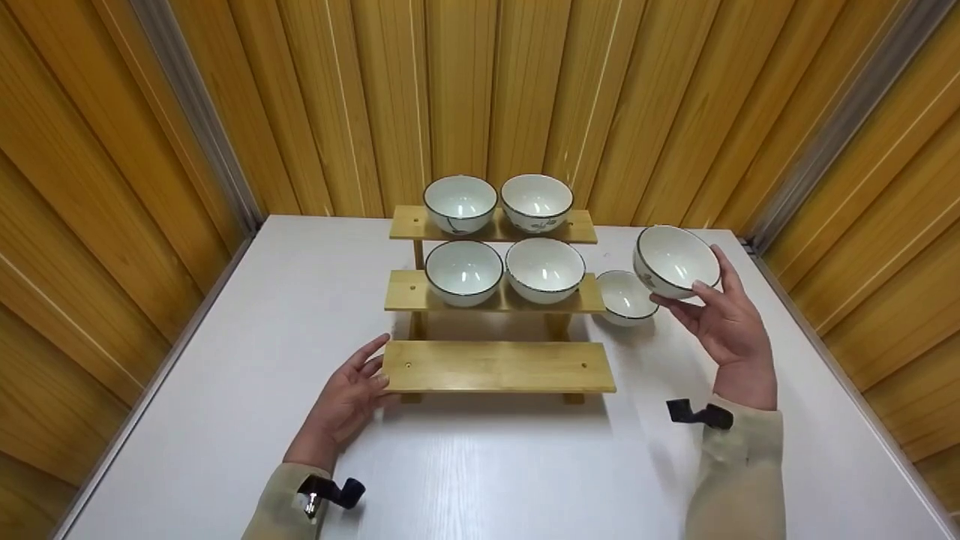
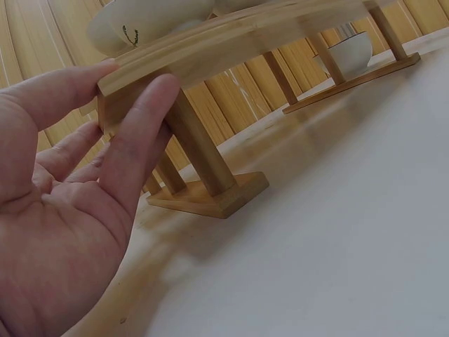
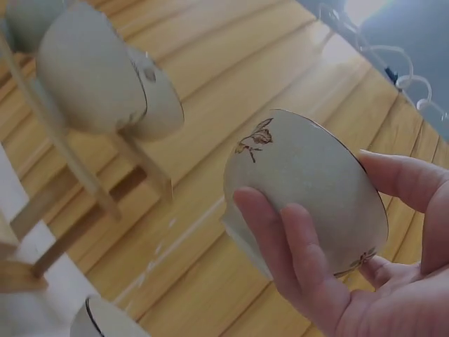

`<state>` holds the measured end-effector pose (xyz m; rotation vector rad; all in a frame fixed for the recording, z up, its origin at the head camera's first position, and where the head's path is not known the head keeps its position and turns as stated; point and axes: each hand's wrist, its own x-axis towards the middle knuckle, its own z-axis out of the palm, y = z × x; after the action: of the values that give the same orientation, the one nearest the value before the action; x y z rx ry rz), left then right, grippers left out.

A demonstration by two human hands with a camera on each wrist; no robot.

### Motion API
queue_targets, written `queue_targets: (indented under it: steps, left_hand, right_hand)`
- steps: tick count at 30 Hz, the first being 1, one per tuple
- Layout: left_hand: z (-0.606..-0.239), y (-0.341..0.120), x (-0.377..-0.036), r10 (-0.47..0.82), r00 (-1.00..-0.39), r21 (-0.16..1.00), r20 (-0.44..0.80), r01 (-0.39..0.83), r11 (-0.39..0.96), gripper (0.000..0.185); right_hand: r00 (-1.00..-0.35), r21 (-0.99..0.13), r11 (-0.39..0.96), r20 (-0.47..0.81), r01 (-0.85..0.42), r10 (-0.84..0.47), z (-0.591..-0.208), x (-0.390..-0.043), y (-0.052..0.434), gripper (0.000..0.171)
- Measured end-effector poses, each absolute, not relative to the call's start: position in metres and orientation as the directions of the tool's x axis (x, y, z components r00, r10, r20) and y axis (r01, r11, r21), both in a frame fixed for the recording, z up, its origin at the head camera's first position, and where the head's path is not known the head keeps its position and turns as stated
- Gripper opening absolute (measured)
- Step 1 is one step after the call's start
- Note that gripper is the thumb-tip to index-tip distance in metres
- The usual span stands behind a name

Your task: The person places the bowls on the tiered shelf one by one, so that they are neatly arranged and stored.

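1. The right hand (image 1: pixel 731 330) is holding a white bowl (image 1: pixel 675 261) in the air, off the rack's right end and over the table's far right area. Fingers and thumb are curling round the bowl's outer wall; the right wrist view shows the fingers (image 3: pixel 295 260) wrapping its underside, thumb on the opposite side.
2. The bowl is tilting, its mouth facing up and toward the person. It is sitting above and to the far side of the palm.
3. The left hand (image 1: pixel 349 397) is bracing the three-step wooden rack (image 1: pixel 499 366) at the left end of its bottom shelf. The left wrist view shows the thumb (image 2: pixel 52 91) on the shelf's top and a finger (image 2: pixel 140 140) pressing the end face: a light pinch.
4. The bottom shelf is sitting bare, its long axis running left-right, parallel to the table's near edge. It is lying left of and below the held bowl, so the right hand is the nearer one.
5. The middle and top shelves are each carrying two bowls.
6. A smaller bowl (image 1: pixel 626 297) is sitting on the table (image 1: pixel 225 360) just beside the rack's right end, between the held bowl and the rack.
7. Open tabletop is showing along the near edge and both side edges; wooden wall panels are closing in the far edge.
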<state>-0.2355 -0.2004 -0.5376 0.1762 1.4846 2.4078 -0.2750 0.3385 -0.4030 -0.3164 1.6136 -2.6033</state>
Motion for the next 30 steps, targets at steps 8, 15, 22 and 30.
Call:
queue_targets:
  steps: [8,15,22,30]
  left_hand:
    - [-0.538,-0.201,-0.236,0.318,-0.946,0.888,-0.058,-0.195,-0.417,0.078]
    - [-0.539,-0.201,-0.237,0.322,-0.945,0.885,-0.052,-0.193,-0.423,0.077]
    - [-0.538,-0.200,-0.236,0.314,-0.948,0.890,-0.056,-0.190,-0.415,0.077]
    - [-0.538,-0.201,-0.236,0.311,-0.949,0.901,-0.056,-0.182,-0.393,0.077]
  right_hand:
    - [-0.959,-0.897,-0.441,0.161,-0.043,-0.234,-0.391,-0.269,0.306,0.067]
    - [-0.940,-0.913,-0.406,0.169,-0.037,-0.296,-0.386,-0.262,0.275,0.074]
    - [-0.918,-0.927,-0.375,0.135,0.017,-0.373,-0.383,-0.253,0.249,0.080]
    - [-0.862,-0.940,-0.335,0.119,0.062,-0.493,-0.388,-0.246,0.220,0.084]
